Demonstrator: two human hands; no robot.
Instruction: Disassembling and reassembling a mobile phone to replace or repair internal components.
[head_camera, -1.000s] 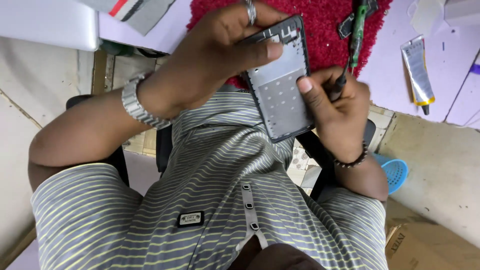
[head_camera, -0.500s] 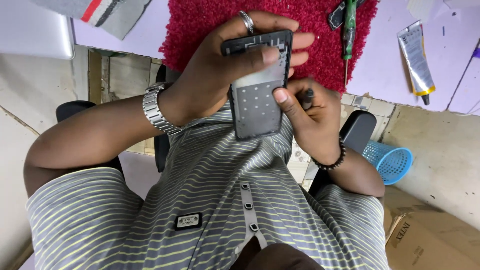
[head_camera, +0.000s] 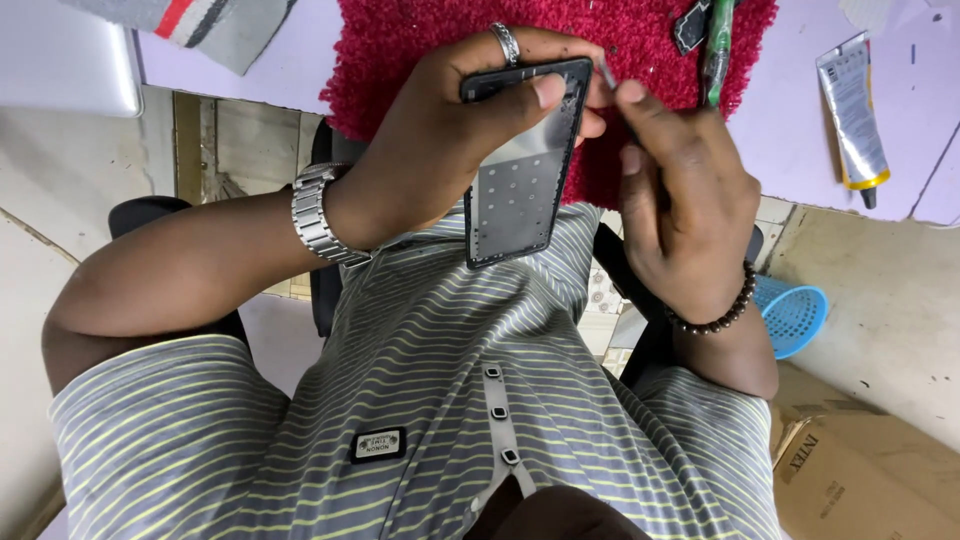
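While the left hand (head_camera: 440, 150) clamps the phone frame (head_camera: 520, 165) between thumb and fingers, the frame's long axis runs steeply up and down the head view, its top end tipped a little to the right, toward the red shaggy mat (head_camera: 640, 70), and its lower end hanging over the striped shirt (head_camera: 430, 380). The right hand (head_camera: 680, 200) sits just to the right of the frame, fingers pinched narrowly around a thin metal tool (head_camera: 606, 72) whose tip stands by the frame's upper right corner; whether the tip actually touches the frame cannot be told. So the right hand is the nearer one to that corner, and the frame lies to its left. The frame itself is a dark, flat rectangle with a grey inner plate dotted with small holes and a black rim, the top band darker; it is held clear of the mat, above the person's lap. Further right of the frame, on the mat, lies a green-handled screwdriver (head_camera: 718, 50), and beyond it on the pale lilac table (head_camera: 790, 130) a squeezed glue tube (head_camera: 852, 110). A blue basket (head_camera: 795, 315) sits on the floor, lower right of the frame.
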